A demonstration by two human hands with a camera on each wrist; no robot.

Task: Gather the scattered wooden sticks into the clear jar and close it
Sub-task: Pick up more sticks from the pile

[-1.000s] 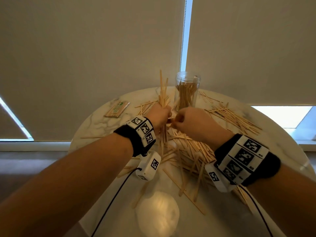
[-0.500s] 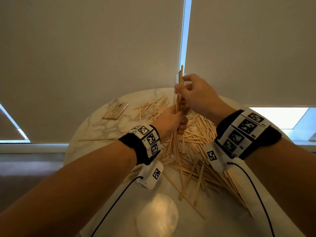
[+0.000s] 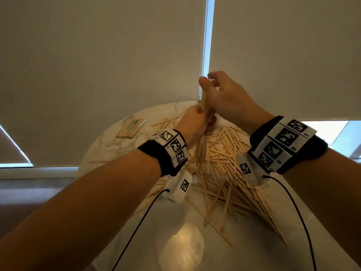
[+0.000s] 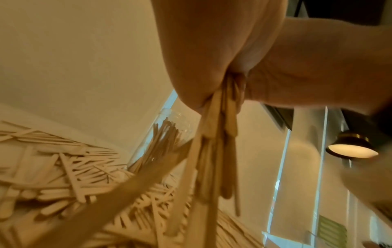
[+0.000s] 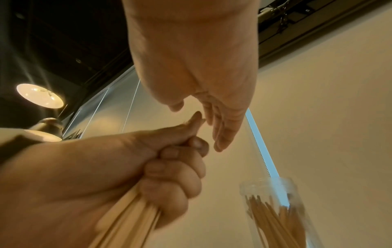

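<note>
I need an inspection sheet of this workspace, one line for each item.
Surface: round marble table.
Job's things: clear plastic jar upright, lidless, partly filled; bundle of flat wooden sticks held; loose stick pile on the table.
Clutter: wrapped stick packet.
Grippers: left hand grips the bundle; right hand open above it.
Cables: black wrist-camera cables.
Surroundings: beige roller blinds.
</note>
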